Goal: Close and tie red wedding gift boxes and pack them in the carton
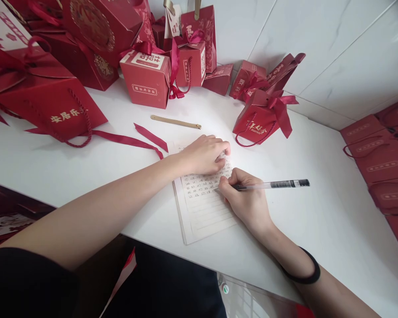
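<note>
A lined notebook [205, 221] lies at a slant on the white table, its upper lines filled with rows of small handwriting. My right hand [248, 203] grips a gel pen [281, 184] with a clear barrel and dark end, its tip touching the page at the end of the lowest written row. Across the upper part of the page rests my left hand [207, 154], palm down and loosely curled. Thumb and index finger stand apart there, with nothing visible between them. Some of the writing is hidden under that hand.
Red gift boxes with ribbons and cords stand around: a large one [49, 97] at left, one [146, 81] at the back, a small one [260, 117] at right. A gold strip [175, 122] and red ribbon [126, 139] lie behind the notebook. Stacked red boxes [378, 154] line the right side.
</note>
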A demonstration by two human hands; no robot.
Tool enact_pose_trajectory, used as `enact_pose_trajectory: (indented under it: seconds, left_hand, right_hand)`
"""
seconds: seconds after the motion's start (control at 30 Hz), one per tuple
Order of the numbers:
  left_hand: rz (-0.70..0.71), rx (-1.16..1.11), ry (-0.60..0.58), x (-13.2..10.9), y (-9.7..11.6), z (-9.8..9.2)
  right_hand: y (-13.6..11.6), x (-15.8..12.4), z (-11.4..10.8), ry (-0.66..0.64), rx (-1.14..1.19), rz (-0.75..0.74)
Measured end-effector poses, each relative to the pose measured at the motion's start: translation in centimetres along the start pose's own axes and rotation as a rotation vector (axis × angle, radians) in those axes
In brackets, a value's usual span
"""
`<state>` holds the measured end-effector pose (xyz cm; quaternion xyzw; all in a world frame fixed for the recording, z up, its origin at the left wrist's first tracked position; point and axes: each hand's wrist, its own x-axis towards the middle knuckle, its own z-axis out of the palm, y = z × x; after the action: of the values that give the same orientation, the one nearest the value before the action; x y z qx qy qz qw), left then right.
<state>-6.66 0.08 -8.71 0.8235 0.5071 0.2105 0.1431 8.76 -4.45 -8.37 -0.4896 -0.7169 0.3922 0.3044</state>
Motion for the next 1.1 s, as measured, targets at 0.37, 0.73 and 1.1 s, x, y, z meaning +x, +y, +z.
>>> enact_pose_trajectory:
  seconds: [0.37,0.73,1.1]
  left_hand:
    - [-0.004,-0.005,-0.001,-0.1,0.0,0.0]
    - [0.047,-0.023,0.049,-0.2,-0.7,0.4]
    - [0.265,-0.496,0.654,-6.8,9.8,-7.2]
  right_hand:
    - [0.1,-0.1,0.1,0.012,-0.001,-0.013]
    - [0.7,1.3,-3.0,0.259,0.477,0.004]
    - [4.2,3.8,-4.8,0.224,-0.15,-0.307]
